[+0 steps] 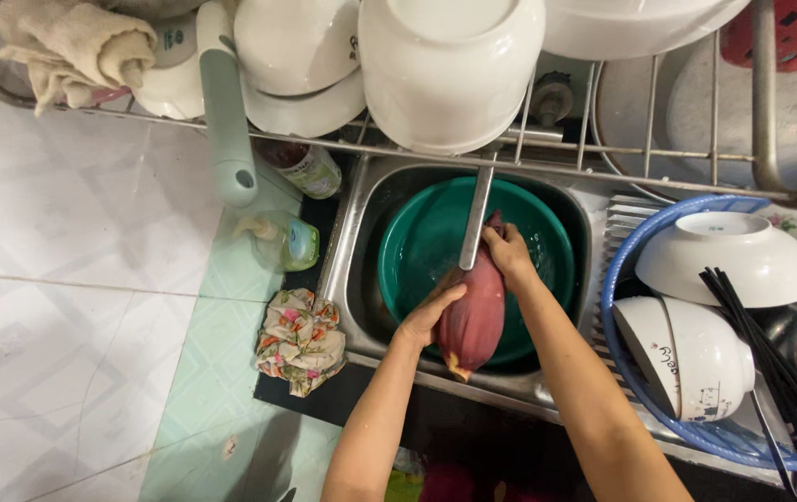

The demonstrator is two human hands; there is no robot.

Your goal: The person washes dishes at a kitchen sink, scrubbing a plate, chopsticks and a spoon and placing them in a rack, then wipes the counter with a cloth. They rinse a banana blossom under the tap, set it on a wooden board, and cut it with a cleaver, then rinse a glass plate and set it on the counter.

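So the big purple banana blossom [473,311] is being held right over the green basin [426,242] in the steel sink [361,232], directly under the faucet spout [475,218], which makes sense since any water and drips land in the basin instead of on the desk. The pointed tip sits up by the spout and the cut stem end points toward the near edge of the sink.

Left hand [431,314] cups the left side of the blossom, fingers pressed together and laid flat along it, more of a support than a pinch. Right hand [508,253] grips the far tip, fingers curled around it, so the thing stays steady from both ends.

Around it: a floral rag [301,339] bunched just left of the sink, a soap bottle [287,240] a bit farther along, and a wire dish rack [621,153] overhead at the far side with white bowls upside down to drain. On the right, a blue basket [614,321] holds more white bowls [728,256] and black chopsticks [761,339], kept close to the sink.
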